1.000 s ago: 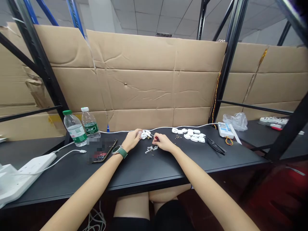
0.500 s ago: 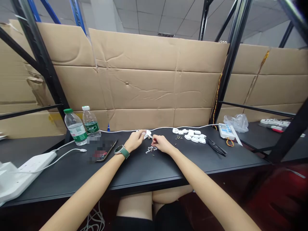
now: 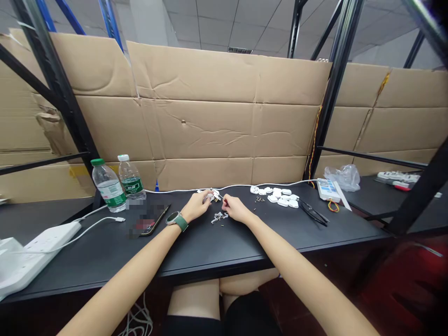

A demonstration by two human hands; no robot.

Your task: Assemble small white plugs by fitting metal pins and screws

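My left hand (image 3: 198, 205), with a watch on its wrist, is closed round a small white plastic piece (image 3: 209, 198), mostly hidden by the fingers. Facing it, my right hand (image 3: 236, 208) pinches a thin, shiny tool (image 3: 219, 194) whose tip points at the piece. Its exact kind is too small to tell. More white parts lie just behind the fingers, partly covered. Below the hands on the black table (image 3: 213, 252) is a small heap of whitish-grey pieces (image 3: 219, 217).
Several white plastic housings (image 3: 283, 199) lie to the right, near small brass-coloured bits (image 3: 259, 199) and black-handled pliers (image 3: 314, 214). A white device (image 3: 328, 190) stands farther right. Leftward are a phone (image 3: 156, 223), two bottles (image 3: 111, 189) and a power strip (image 3: 42, 254). Cardboard (image 3: 210, 130) walls the back.
The thin tool's tip has shifted slightly and tilts more upward to the left. Both hands stay almost in place, and the whole view has moved a little.
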